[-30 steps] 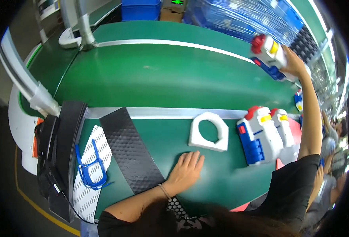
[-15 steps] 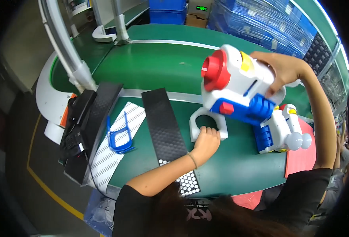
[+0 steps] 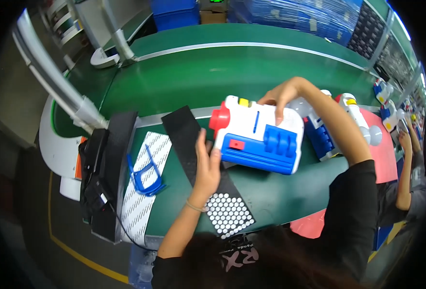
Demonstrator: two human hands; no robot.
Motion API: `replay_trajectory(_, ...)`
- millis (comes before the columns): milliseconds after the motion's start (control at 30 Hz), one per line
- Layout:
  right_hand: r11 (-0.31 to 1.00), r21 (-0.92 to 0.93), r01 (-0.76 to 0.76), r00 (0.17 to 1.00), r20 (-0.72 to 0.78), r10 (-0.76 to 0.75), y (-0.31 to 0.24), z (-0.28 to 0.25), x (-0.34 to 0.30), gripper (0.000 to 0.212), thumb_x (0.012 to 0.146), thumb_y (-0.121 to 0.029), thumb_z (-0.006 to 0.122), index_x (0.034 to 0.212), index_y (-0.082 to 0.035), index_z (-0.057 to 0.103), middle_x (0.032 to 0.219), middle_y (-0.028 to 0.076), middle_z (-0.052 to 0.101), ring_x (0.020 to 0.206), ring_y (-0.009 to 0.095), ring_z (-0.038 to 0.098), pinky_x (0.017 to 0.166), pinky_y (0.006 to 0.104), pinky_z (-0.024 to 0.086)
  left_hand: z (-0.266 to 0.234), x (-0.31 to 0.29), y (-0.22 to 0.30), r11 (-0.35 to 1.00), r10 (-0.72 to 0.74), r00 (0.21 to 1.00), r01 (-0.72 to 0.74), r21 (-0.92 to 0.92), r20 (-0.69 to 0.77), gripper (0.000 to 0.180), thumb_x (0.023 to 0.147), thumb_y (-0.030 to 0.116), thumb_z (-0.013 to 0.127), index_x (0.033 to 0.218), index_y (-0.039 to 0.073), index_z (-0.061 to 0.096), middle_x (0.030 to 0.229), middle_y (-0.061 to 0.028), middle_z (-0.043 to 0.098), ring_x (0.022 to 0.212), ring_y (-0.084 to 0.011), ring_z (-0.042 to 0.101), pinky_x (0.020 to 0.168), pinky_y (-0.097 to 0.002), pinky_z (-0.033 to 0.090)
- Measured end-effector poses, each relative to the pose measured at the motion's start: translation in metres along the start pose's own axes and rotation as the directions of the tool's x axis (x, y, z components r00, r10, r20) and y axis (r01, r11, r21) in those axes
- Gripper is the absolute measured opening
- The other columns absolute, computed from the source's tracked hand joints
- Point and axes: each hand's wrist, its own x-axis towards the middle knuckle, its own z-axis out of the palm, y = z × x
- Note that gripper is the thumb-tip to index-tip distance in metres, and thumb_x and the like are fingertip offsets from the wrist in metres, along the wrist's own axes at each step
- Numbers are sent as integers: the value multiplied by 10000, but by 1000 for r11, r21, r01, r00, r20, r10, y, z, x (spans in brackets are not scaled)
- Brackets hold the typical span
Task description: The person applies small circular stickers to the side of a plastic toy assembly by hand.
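Note:
A chunky white and blue toy blaster [image 3: 258,139] with a red nozzle and a yellow top piece is held level over the middle of the table. My right hand [image 3: 284,98] grips its upper rear part from above, thumb on the near side. At the nozzle end, my left hand [image 3: 207,168] is upright with its fingers stretched out and apart; its thumb lies by the toy's lower front edge. Whether that thumb presses on the toy I cannot tell. The toy covers most of what lies under it.
A black strip [image 3: 181,130] bears rows of white round dots [image 3: 229,214] at its near end. To the left lie a blue plastic frame [image 3: 148,178], a white patterned sheet [image 3: 138,212] and black equipment [image 3: 99,168]. Similar toys [image 3: 321,135] stand right, near a pink sheet [image 3: 379,154]. Another person's hand [image 3: 405,142] is far right.
The toy blaster has come down and left, turning more level. My left hand has left the white ring-shaped piece and risen to the nozzle end. That ring is now hidden behind the toy.

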Motion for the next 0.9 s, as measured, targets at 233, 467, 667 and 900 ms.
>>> replay_trajectory(233, 983, -62, 174, 918, -351, -185, 37, -19, 25, 514, 809, -277, 630, 1257, -59, 502, 1202, 118, 558, 1086, 197, 532, 947, 300, 390, 9, 11, -7, 946, -149, 983, 110, 304, 109, 437, 880, 175, 538, 1208, -54, 362, 1069, -189, 500, 923, -260, 509, 840, -350, 413)
replay_trajectory(467, 934, -105, 342, 699, -636, -328, 48, 10, 35, 485, 835, -416, 570, 1161, -57, 587, 1133, 133, 598, 1046, 219, 563, 927, 293, 411, 0, -13, 23, 861, -261, 935, 112, 496, 242, 508, 860, 162, 543, 1277, -39, 334, 1152, -216, 466, 1033, -318, 494, 888, -380, 393)
replay_trajectory(667, 952, -271, 143, 591, -748, -302, 25, 26, 17, 538, 865, -481, 496, 1151, -34, 587, 1095, 161, 606, 1009, 261, 584, 902, 311, 434, -28, -48, 69, 412, -418, 881, -31, 911, 219, 407, 852, 243, 555, 1127, -50, 496, 1033, -230, 563, 976, -370, 529, 836, -404, 420)
replay_trajectory(900, 942, -336, 26, 549, -782, -294, 5, 36, 32, 464, 868, -435, 520, 1090, -39, 620, 1017, 139, 629, 933, 218, 604, 825, 289, 466, -61, -107, 71, 492, -537, 841, 255, 832, 59, 458, 865, 183, 552, 1236, -50, 416, 1180, -239, 491, 1088, -346, 490, 901, -385, 400)
